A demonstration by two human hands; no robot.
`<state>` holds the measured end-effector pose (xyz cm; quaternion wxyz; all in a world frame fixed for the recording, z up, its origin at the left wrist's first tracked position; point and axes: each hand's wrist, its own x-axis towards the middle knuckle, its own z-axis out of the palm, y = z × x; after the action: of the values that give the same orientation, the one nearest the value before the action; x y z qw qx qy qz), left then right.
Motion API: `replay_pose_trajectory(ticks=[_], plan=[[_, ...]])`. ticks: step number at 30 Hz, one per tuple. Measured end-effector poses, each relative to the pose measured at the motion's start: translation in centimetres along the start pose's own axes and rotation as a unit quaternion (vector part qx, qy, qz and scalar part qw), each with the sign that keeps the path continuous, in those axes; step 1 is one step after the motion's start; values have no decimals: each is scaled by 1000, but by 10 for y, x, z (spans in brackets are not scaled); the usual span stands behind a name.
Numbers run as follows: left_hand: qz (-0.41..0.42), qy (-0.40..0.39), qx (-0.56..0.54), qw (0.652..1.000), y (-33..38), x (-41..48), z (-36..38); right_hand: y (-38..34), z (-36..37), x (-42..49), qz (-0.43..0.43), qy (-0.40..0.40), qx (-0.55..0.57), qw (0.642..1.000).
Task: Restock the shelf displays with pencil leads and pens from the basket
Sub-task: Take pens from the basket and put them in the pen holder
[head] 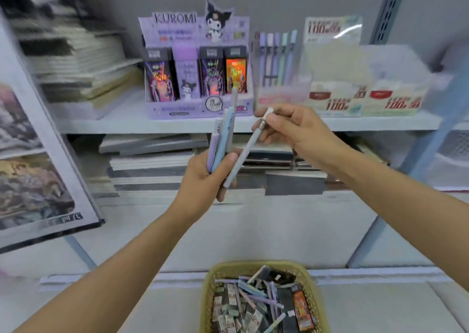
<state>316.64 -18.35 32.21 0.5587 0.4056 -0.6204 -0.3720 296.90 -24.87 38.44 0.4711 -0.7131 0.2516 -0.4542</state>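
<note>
Gripping pen bundle (223, 134): left hand (208, 177) | pinching grey pen (247, 148): right hand (291, 132) | shelf edge (127, 127) just behind

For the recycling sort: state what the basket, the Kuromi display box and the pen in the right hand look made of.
Basket: likely plastic, matte olive-yellow; moulded lattice walls. Kuromi display box: printed cardboard, slightly glossy; flat folded panels. Pen in the right hand: probably plastic, matte pale grey; its shiny band may be metal.
</note>
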Motion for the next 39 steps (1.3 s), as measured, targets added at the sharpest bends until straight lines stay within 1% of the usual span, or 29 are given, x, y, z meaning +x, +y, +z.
replay_pose_trajectory(ticks=[4, 8, 11, 14, 17, 20, 24, 26, 29, 32, 35, 37, 39], plan=[[63, 5, -6, 998, 48, 36, -7, -70, -24, 29, -85, 38, -33, 995], [119, 13, 10, 993, 79, 62, -12, -118, -55, 59, -154, 126, -63, 978], [121, 16, 9, 993, 89, 77, -11, -124, -77, 77, -144, 189, -150, 960], [109, 25, 5, 994, 90, 92, -10, -108, -88, 93, -105, 218, -222, 944], [98, 32, -6, 995, 84, 106, -9, -89, -94, 107, -77, 218, -275, 933], [84, 36, -19, 996, 80, 119, -9, -75, -94, 119, -55, 187, -333, 922], [69, 26, -25, 997, 75, 132, -9, -63, -92, 131, -54, 140, -392, 908], [58, 25, -30, 998, 73, 136, -10, -63, -96, 135, -46, 112, -408, 905], [40, 28, -41, 998, 71, 140, -12, -69, -104, 137, -28, 62, -408, 911], [20, 39, -51, 998, 69, 142, -14, -70, -106, 139, -15, 40, -409, 912], [6, 41, -56, 998, 67, 142, -14, -65, -100, 141, -24, 54, -401, 914], [-1, 38, -61, 997, 67, 141, -13, -62, -96, 143, -47, 94, -388, 916], [-7, 36, -61, 997, 68, 139, -13, -61, -93, 144, -71, 142, -410, 898]])
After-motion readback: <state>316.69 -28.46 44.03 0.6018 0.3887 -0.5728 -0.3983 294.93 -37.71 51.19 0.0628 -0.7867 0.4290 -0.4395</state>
